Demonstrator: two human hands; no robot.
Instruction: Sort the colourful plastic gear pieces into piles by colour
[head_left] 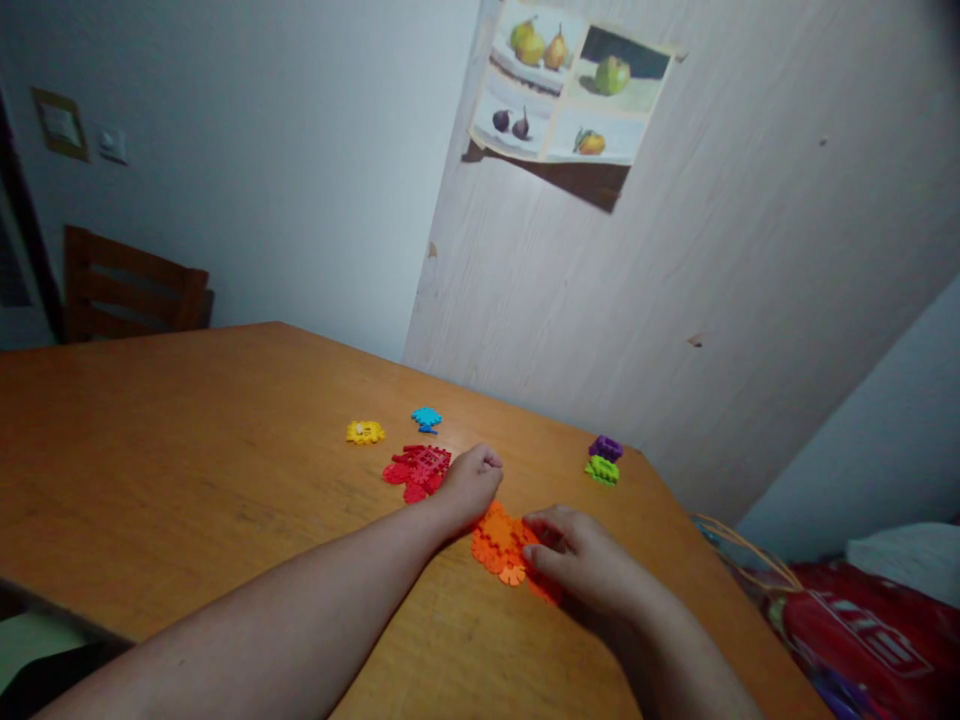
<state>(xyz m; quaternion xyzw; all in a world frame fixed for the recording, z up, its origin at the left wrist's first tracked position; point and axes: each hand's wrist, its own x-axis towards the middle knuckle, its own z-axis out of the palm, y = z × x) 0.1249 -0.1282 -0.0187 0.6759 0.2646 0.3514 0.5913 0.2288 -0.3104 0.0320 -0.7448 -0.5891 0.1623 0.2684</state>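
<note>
My left hand (472,482) is closed, fingers curled under, between a red pile and an orange pile. Whatever its fingers may hold is hidden. My right hand (581,552) reaches the right edge of the orange interlocking plastic pieces (498,540), thumb and forefinger apart, with nothing visibly gripped. Red interlocking plastic pieces (417,470) lie just left of my left hand, partly behind it. Farther back are yellow pieces (365,432) and blue pieces (427,416). Over on the right, a purple piece (606,448) sits behind a lime green piece (602,470).
Everything lies on a wooden table (225,450) whose far edge runs near a wall panel with a fruit picture (570,85). A wooden chair (131,285) stands at the back left. Beyond the right edge is a red bag (862,630) with cords (750,550) near it.
</note>
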